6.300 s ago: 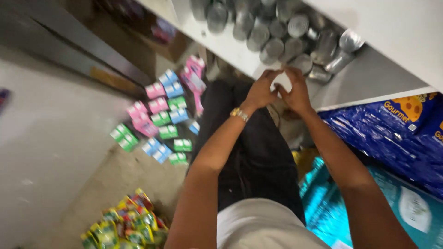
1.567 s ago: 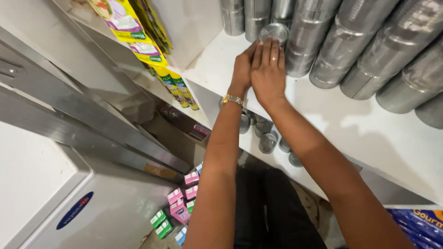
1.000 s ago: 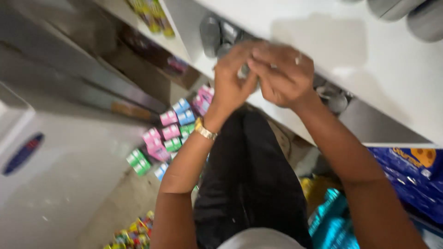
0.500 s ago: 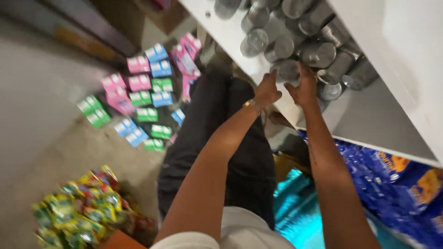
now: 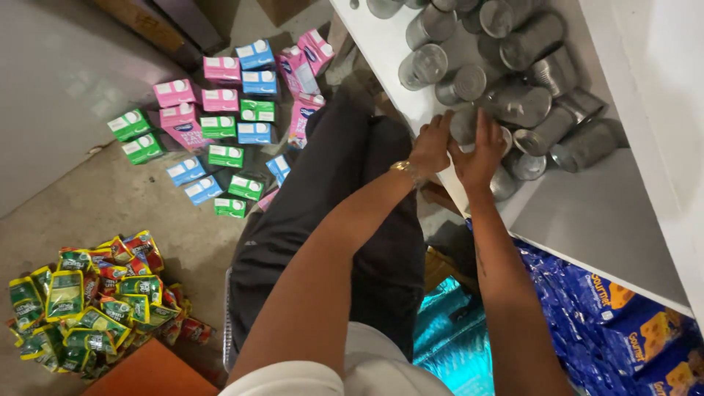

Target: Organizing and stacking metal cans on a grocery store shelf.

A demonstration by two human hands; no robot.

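Note:
Several unlabelled silver cans [image 5: 513,95] lie heaped on a white lower shelf [image 5: 587,213]. Both my hands meet at the shelf's front edge. My left hand [image 5: 431,145], with a gold watch on its wrist, and my right hand [image 5: 480,150] wrap around one silver can [image 5: 463,123] at the near side of the heap. My fingers hide most of that can. Below my arms I see my dark trousers and the floor.
Pink, blue and green cartons [image 5: 220,125] are spread over the concrete floor at upper left. A pile of yellow, green and red sachets [image 5: 95,301] lies at lower left beside an orange surface [image 5: 154,370]. Blue packets [image 5: 616,323] and a shiny teal bag [image 5: 447,330] sit under the shelf.
My hands came down from the upper shelf, where they pressed a can among upright cans, to the lower shelf. My view swung down with them, and both hands now hold a can there.

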